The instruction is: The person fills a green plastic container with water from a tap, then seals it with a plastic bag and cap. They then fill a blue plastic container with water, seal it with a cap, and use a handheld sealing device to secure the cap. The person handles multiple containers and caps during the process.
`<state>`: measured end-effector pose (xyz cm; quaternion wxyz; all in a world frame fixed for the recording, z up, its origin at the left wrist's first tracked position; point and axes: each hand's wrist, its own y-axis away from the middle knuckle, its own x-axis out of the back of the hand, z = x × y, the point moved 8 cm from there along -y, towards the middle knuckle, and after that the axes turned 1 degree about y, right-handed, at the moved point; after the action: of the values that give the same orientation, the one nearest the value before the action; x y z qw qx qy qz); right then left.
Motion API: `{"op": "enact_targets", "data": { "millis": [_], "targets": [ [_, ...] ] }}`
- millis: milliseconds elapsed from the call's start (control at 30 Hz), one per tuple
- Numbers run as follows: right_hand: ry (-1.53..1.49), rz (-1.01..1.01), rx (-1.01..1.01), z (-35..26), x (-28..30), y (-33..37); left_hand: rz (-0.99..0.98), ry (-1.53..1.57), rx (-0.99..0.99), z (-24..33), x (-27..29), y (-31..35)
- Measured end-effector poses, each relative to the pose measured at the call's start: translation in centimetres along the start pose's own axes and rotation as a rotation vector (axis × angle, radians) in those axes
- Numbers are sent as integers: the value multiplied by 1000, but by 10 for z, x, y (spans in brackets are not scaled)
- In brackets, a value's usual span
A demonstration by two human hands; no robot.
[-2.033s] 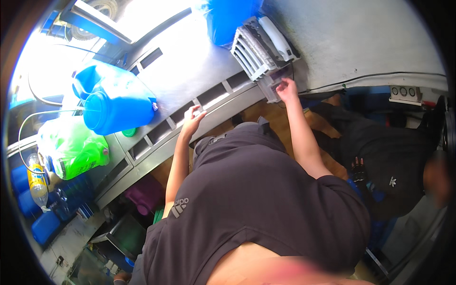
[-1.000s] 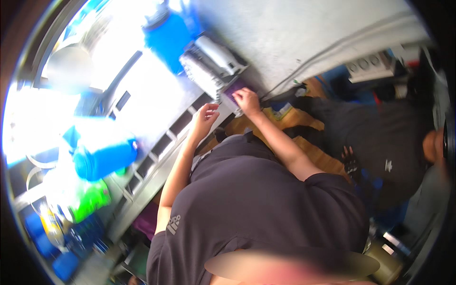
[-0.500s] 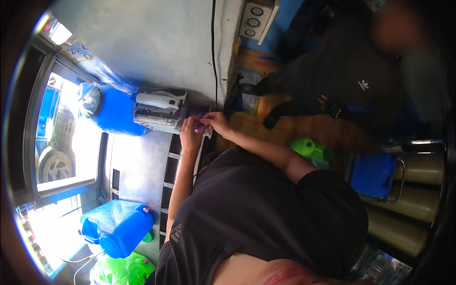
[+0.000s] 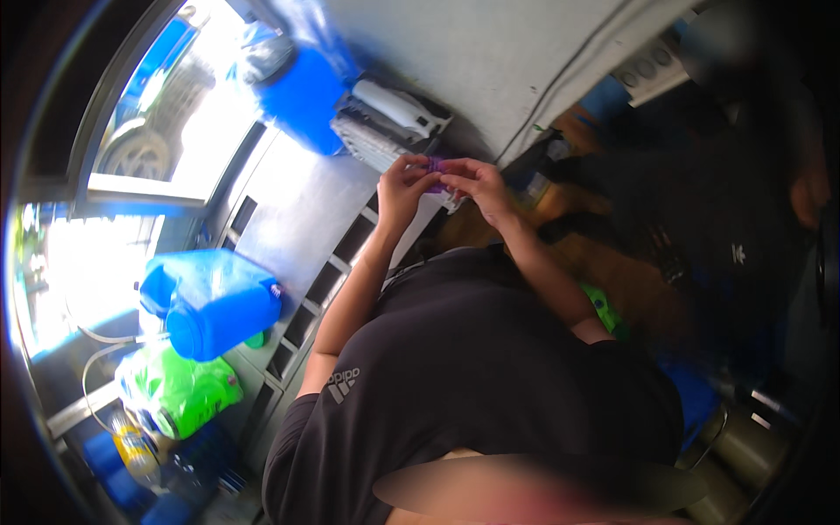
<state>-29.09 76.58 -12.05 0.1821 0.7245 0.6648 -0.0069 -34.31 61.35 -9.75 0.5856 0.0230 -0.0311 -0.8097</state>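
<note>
Both of my hands meet in front of me over the far edge of the metal counter. Between their fingertips is a small purple thing [image 4: 435,164], mostly hidden by the fingers, its kind too small to make out. My left hand [image 4: 401,185] pinches it from the left side. From the right, my right hand [image 4: 479,185] has thumb and fingers closed on it too. Just beyond the left hand stands a grey boxy unit [image 4: 376,140] with a white, rounded bar [image 4: 394,107] on top.
A blue drum [image 4: 306,101] stands by the window, behind the grey unit. On the left are a blue jug [image 4: 219,297] and a green plastic-wrapped container [image 4: 179,385]. The metal counter [image 4: 293,192] has slots along its edge. At right is a person in dark clothes [image 4: 700,219].
My view has turned, so the counter and wall now slant. The hands appear farther right and higher, still together on the purple thing; the right hand's fingers reach across more levelly.
</note>
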Motion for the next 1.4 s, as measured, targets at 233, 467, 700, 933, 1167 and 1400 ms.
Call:
{"op": "enact_targets", "data": {
  "millis": [233,467,700,933,1167,1400],
  "targets": [
    [-5,-77,21,-12,-21,-12,56,73,52,6,25,11],
    [180,-75,119,-7,-23,-34,152,-334,-135,44,29,27],
    [217,-398,52,-8,-43,-49,204,-80,19,32,71,52],
    [1103,78,613,-41,-28,-130,650,-392,92,35,158,127],
    [1313,-47,400,6,-25,-181,1235,-309,-99,48,246,258],
    [648,-245,-95,18,-52,-139,1486,-722,-226,99,311,322]
  ]
}}
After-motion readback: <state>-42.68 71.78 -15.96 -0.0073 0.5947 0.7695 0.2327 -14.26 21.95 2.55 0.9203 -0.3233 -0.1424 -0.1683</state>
